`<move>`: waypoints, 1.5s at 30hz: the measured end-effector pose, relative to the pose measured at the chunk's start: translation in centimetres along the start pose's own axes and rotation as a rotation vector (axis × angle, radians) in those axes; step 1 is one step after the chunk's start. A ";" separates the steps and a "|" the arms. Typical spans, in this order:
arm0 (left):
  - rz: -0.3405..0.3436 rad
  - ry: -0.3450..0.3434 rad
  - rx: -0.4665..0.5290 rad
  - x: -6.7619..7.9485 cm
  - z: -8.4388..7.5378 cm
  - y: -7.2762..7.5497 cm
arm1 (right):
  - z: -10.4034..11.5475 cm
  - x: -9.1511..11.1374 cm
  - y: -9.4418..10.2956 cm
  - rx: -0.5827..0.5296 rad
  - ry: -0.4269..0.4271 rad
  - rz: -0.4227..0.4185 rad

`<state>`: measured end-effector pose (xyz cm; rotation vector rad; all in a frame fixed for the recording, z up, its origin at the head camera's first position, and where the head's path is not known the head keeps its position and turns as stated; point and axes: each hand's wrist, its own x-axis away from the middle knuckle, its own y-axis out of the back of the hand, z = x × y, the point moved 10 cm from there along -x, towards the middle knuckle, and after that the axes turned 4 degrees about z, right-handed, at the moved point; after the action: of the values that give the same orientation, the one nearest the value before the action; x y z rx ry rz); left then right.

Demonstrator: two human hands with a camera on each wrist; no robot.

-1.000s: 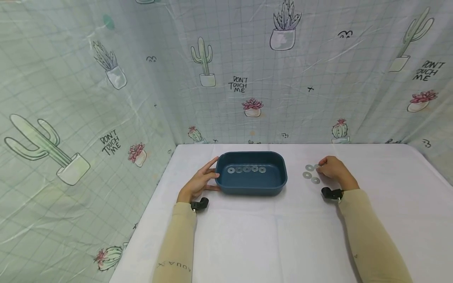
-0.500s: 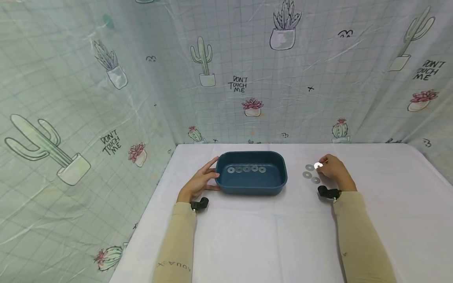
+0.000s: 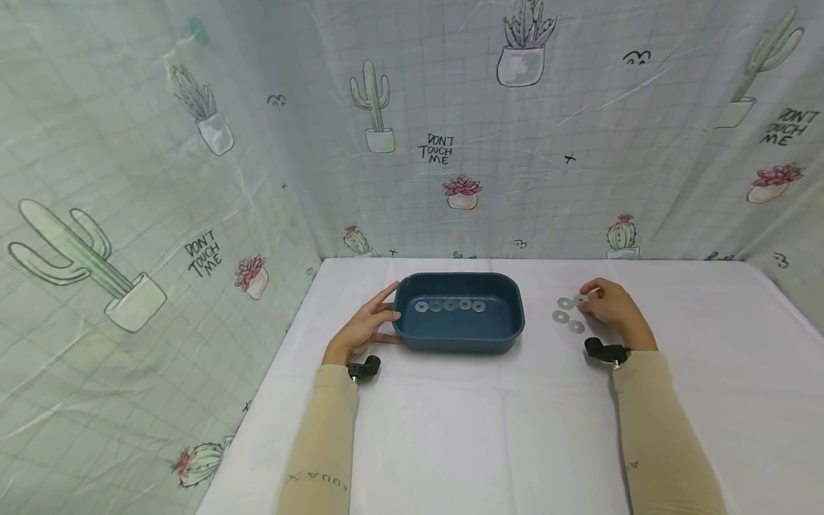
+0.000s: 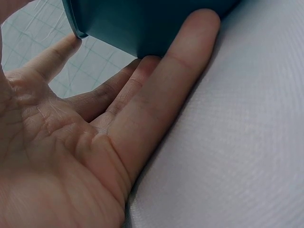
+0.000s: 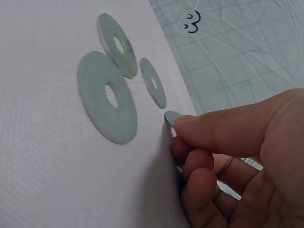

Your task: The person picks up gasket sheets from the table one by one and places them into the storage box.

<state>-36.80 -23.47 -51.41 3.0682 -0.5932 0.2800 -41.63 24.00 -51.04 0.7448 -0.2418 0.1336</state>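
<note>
My left hand (image 3: 363, 329) has its fingers spread and fairly straight against the left end of a dark blue rectangular tub (image 3: 458, 345). In the left wrist view, fingertips touch the tub's wall (image 4: 128, 28) close over the white cloth. A row of several flat metal washers lies inside the tub, among them one washer (image 3: 450, 305) mid-row. To the tub's right, my right hand (image 3: 608, 306) pinches the edge of a washer (image 5: 171, 115) between thumb and fingers. Beside it, 3 loose washers lie on the table, the largest-looking washer (image 5: 92, 85) being nearest the right wrist camera.
A white cloth covers the table (image 3: 463, 429). Behind and to the left hangs a grid-patterned sheet (image 3: 257, 164) with cactus drawings. A small black device (image 3: 365, 367) is strapped at the left wrist, and a similar black device (image 3: 605, 350) at the right.
The right hand stays at the same washer, which flashed bright half a second ago and looks duller now. The head view has shifted slightly. The left hand and tub stay put.
</note>
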 end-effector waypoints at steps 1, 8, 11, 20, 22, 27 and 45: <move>0.002 0.000 0.001 -0.1 0.0 0.0 | 0.0 0.1 0.1 -0.006 0.007 0.003; -0.005 -0.001 -0.007 -0.3 0.0 0.2 | 0.4 0.2 0.3 -0.028 0.073 0.034; -0.013 0.004 -0.004 -0.3 0.1 0.3 | 0.8 0.2 0.4 -0.022 0.100 0.038; -0.010 0.007 -0.014 0.0 -0.1 0.0 | 2.0 0.9 1.3 -0.122 0.147 -0.053; -0.012 0.007 -0.017 0.0 -0.1 0.0 | 2.6 1.2 1.4 -0.168 0.169 -0.055; -0.011 0.008 -0.020 0.0 0.0 0.0 | 3.7 1.6 1.4 -0.233 0.193 -0.043; -0.005 0.010 0.002 0.1 0.0 -0.1 | 8.1 2.7 1.5 -0.280 0.231 -0.092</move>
<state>-36.68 -23.41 -51.39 3.0679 -0.5859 0.2954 -40.74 19.60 -43.59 0.4561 -0.0045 0.0945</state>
